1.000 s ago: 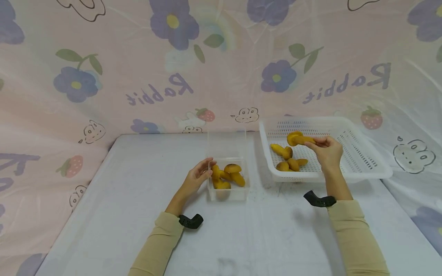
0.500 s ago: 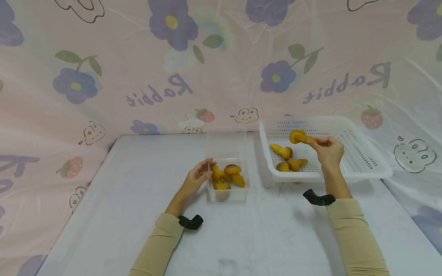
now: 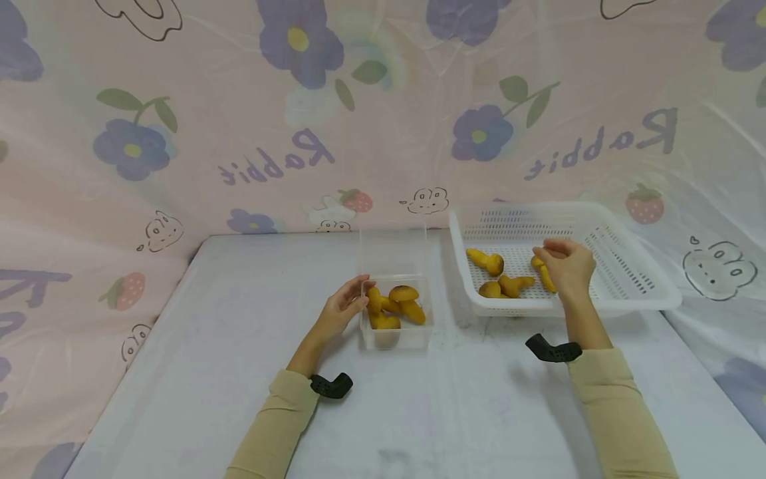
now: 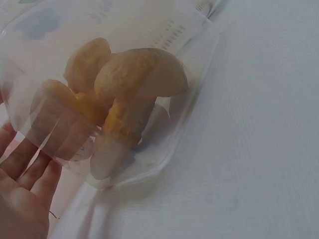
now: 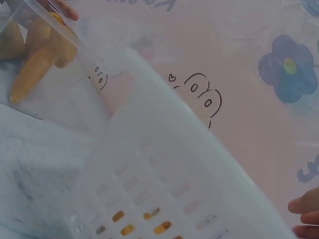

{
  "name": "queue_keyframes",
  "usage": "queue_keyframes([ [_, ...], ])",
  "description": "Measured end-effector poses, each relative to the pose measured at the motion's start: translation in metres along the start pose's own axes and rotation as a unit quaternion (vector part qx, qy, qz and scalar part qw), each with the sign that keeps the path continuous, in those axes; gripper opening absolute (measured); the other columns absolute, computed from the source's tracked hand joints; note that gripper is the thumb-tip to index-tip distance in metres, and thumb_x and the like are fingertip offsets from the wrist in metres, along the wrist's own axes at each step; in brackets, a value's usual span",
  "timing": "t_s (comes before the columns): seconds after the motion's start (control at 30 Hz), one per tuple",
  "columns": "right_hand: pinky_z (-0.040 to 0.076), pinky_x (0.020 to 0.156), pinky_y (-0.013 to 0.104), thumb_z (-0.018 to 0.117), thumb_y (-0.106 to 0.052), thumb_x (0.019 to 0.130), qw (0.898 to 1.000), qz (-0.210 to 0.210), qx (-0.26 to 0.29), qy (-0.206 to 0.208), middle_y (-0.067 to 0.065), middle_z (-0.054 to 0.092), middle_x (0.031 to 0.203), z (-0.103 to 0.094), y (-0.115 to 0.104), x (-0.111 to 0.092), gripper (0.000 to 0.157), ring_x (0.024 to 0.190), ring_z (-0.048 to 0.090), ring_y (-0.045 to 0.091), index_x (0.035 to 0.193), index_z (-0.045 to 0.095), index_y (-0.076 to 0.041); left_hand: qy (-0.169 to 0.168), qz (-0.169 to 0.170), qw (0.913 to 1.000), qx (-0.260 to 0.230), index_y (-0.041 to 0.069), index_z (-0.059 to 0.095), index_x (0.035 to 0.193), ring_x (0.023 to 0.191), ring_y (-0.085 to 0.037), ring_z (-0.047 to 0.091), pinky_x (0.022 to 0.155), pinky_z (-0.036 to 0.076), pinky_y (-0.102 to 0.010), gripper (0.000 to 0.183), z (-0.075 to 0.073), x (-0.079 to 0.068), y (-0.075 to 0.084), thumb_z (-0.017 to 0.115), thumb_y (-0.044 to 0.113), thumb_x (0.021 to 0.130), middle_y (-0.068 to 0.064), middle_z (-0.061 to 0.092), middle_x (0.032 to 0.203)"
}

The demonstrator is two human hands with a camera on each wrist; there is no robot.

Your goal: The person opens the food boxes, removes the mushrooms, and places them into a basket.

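Note:
Several yellow-brown mushrooms lie in a small clear plastic box in the middle of the table. My left hand rests against the box's left side, its fingers fairly straight. The left wrist view shows that hand touching the clear wall. My right hand hovers over the white basket, with no mushroom seen between its fingers. Just below it a mushroom lies in the basket, partly covered by the hand. Other mushrooms lie on the basket's left side.
The box's transparent lid stands raised at its back. The basket's slotted wall rises to the right of the box. A printed curtain hangs behind the white table.
The mushroom my right hand pinched by its stem has come down into the basket and been let go. A mushroom on the basket's left has shifted slightly. The left hand has stayed put.

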State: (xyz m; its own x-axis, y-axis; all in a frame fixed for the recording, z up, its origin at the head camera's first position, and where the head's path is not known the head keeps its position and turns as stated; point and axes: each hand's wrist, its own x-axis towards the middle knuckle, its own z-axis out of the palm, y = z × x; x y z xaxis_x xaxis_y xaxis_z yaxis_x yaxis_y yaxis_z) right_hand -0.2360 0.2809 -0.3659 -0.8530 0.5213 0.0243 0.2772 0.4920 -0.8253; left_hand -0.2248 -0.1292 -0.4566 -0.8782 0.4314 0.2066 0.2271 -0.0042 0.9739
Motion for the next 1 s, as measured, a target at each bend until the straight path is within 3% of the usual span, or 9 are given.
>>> queue_keyframes([
  [0.1,0.041,0.065,-0.002,0.066,-0.031,0.09,1.0,-0.007,0.005,-0.01,-0.013,0.068,0.093,-0.003,-0.001,-0.004,0.044,0.066,0.047,-0.019,0.127,0.062,-0.005,-0.001,-0.003,1.0,0.002,-0.008,0.03,0.145,0.14,-0.042,0.035,0.102,0.042,-0.006,0.052,0.0,0.0,0.0,0.049,0.007,0.099,-0.029,0.043,0.146],
  [0.23,0.043,0.064,-0.003,0.066,-0.028,0.09,0.998,-0.04,0.034,-0.025,-0.039,0.047,0.069,-0.006,-0.005,-0.012,0.045,0.066,0.049,-0.021,0.125,0.062,0.0,-0.001,-0.004,1.0,0.002,-0.007,0.03,0.146,0.141,-0.042,0.034,0.102,0.042,-0.006,0.052,-0.001,0.0,-0.001,0.049,0.008,0.099,-0.029,0.042,0.146],
  [0.4,0.047,0.066,-0.002,0.067,-0.02,0.09,0.991,-0.089,0.085,-0.045,-0.04,0.054,0.07,-0.009,-0.013,-0.024,0.042,0.068,0.055,-0.021,0.121,0.06,0.008,0.002,-0.004,1.0,0.002,-0.007,0.031,0.145,0.142,-0.04,0.034,0.103,0.041,-0.006,0.053,0.0,0.0,-0.001,0.051,0.01,0.099,-0.028,0.043,0.146],
  [0.6,0.052,0.068,0.003,0.068,-0.017,0.089,0.981,-0.132,0.118,-0.074,-0.035,0.06,0.076,-0.004,-0.019,-0.036,0.033,0.069,0.061,-0.016,0.112,0.062,0.006,0.003,0.0,0.9999,0.01,-0.008,0.031,0.145,0.14,-0.04,0.036,0.102,0.042,-0.007,0.053,0.001,0.0,-0.001,0.05,0.009,0.099,-0.029,0.044,0.145],
  [0.9,0.051,0.07,0.002,0.068,-0.017,0.089,0.969,-0.195,0.11,-0.106,-0.036,0.06,0.08,0.004,-0.031,-0.059,0.036,0.075,0.06,-0.016,0.112,0.063,0.01,0.001,0.006,1.0,0.006,-0.009,0.031,0.145,0.14,-0.041,0.035,0.103,0.041,-0.006,0.053,0.0,0.001,-0.002,0.05,0.009,0.099,-0.03,0.043,0.145],
  [1.0,0.05,0.073,0.001,0.069,-0.016,0.089,0.965,-0.21,0.102,-0.121,-0.037,0.059,0.081,0.009,-0.035,-0.068,0.033,0.077,0.059,-0.017,0.11,0.064,0.009,0.002,0.006,1.0,0.006,-0.009,0.031,0.145,0.139,-0.035,0.04,0.103,0.042,-0.007,0.053,0.0,0.001,-0.003,0.05,0.009,0.099,-0.029,0.044,0.145],
])
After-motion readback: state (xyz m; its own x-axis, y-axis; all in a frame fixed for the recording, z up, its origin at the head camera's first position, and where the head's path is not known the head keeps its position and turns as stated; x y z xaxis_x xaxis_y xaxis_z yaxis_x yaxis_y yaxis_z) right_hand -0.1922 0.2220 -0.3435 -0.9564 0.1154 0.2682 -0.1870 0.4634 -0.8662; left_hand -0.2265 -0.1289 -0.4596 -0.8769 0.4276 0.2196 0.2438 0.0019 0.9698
